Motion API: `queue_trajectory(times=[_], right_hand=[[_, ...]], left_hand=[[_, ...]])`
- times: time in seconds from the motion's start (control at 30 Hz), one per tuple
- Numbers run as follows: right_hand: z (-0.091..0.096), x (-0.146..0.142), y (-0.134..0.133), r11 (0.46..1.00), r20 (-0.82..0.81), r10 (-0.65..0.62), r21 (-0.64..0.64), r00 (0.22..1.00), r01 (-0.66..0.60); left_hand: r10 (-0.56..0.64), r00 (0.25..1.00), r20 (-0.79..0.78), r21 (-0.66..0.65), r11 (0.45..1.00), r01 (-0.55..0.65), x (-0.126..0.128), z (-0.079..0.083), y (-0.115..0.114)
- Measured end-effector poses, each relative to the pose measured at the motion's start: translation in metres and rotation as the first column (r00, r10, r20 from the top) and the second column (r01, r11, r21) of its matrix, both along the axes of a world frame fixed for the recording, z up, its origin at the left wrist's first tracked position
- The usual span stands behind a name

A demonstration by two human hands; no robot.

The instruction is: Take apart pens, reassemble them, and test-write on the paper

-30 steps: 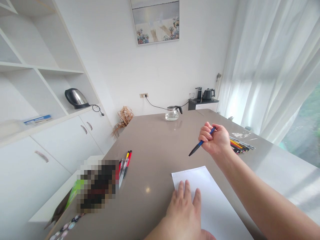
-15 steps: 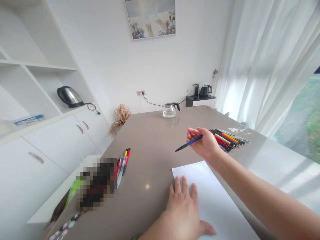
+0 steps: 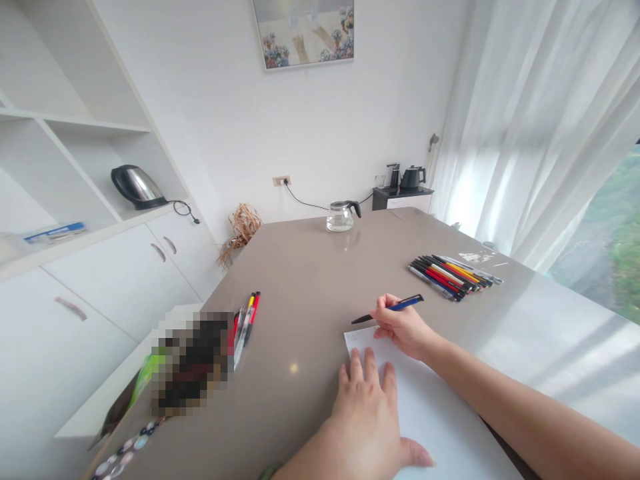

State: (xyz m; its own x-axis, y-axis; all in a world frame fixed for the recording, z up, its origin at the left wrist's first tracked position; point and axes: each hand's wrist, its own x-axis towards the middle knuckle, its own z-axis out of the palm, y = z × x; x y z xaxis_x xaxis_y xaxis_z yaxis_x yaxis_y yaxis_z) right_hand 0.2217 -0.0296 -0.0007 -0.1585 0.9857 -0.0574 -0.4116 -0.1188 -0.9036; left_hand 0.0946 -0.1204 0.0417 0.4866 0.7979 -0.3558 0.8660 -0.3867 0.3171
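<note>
A white sheet of paper (image 3: 440, 420) lies on the grey-brown table (image 3: 310, 287) in front of me. My left hand (image 3: 367, 413) rests flat on the sheet's left edge with its fingers spread. At the sheet's far left corner my right hand (image 3: 403, 327) is closed in a writing grip around a blue pen (image 3: 390, 309), whose dark tip points left, just above the paper's top edge.
A row of several coloured pens (image 3: 453, 270) lies to the right beyond the paper. A few more pens (image 3: 246, 321) lie at the left beside a blurred-out object. A glass jug (image 3: 341, 217) stands at the table's far end. Cabinets and shelves with a kettle (image 3: 136, 187) line the left wall.
My right hand has come down and toward me with the blue pen, from above the table near the pen row to the paper's far corner. My left hand stayed on the sheet.
</note>
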Motion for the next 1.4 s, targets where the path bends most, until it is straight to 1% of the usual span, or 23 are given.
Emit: queue_trajectory(times=[0.07,0.17,0.23,0.3,0.4,0.5,0.53,0.6,0.73,0.9,1.1,1.27,1.4], right_hand=[[-0.001,-0.001,-0.001,1.000,0.124,0.006,0.024,0.992,-0.009],[-0.002,-0.001,-0.003,0.996,0.299,0.055,0.049,0.953,-0.073],[-0.002,-0.001,-0.004,0.990,0.404,0.017,0.119,0.915,-0.071],[-0.002,-0.003,-0.004,0.976,0.481,-0.064,0.212,0.874,-0.045],[-0.002,-0.006,-0.004,0.956,0.596,-0.152,0.291,0.789,-0.035],[0.001,-0.009,-0.006,0.955,0.732,-0.183,0.290,0.657,-0.057],[0.001,-0.010,-0.006,0.957,0.759,-0.187,0.285,0.623,-0.060],[0.001,-0.011,-0.007,0.958,0.790,-0.189,0.279,0.584,-0.068],[-0.002,-0.013,-0.007,0.950,0.802,-0.197,0.298,0.564,-0.093],[-0.007,-0.014,-0.005,0.938,0.798,-0.212,0.328,0.563,-0.112],[-0.007,-0.012,-0.004,0.940,0.804,-0.216,0.325,0.555,-0.105],[-0.006,-0.013,-0.006,0.934,0.796,-0.215,0.336,0.565,-0.118],[-0.005,-0.015,-0.006,0.939,0.795,-0.222,0.330,0.564,-0.096]], left_hand=[[-0.003,1.000,0.001,0.013,1.000,0.003,0.000,0.000,0.000],[-0.008,1.000,0.002,0.036,0.999,0.008,0.000,-0.002,-0.001],[-0.007,1.000,-0.001,0.046,0.999,0.007,0.000,-0.003,-0.002],[-0.008,1.000,-0.006,0.046,0.999,0.009,0.000,-0.003,-0.002],[-0.017,1.000,-0.010,0.035,0.999,0.017,-0.001,-0.004,-0.002],[-0.027,1.000,0.008,0.056,0.998,0.026,-0.002,-0.004,-0.002],[-0.026,1.000,0.015,0.067,0.997,0.025,-0.003,-0.005,-0.002],[-0.021,0.999,0.027,0.091,0.996,0.018,-0.003,-0.006,-0.002],[-0.023,0.999,0.043,0.117,0.993,0.018,-0.003,-0.009,-0.004],[-0.033,0.999,0.043,0.127,0.992,0.027,-0.003,-0.008,-0.003],[-0.039,0.999,0.028,0.111,0.993,0.036,-0.003,-0.005,-0.005],[-0.037,0.999,0.033,0.136,0.990,0.032,-0.004,-0.009,-0.005],[-0.035,0.999,0.032,0.144,0.989,0.030,-0.004,-0.010,-0.003]])
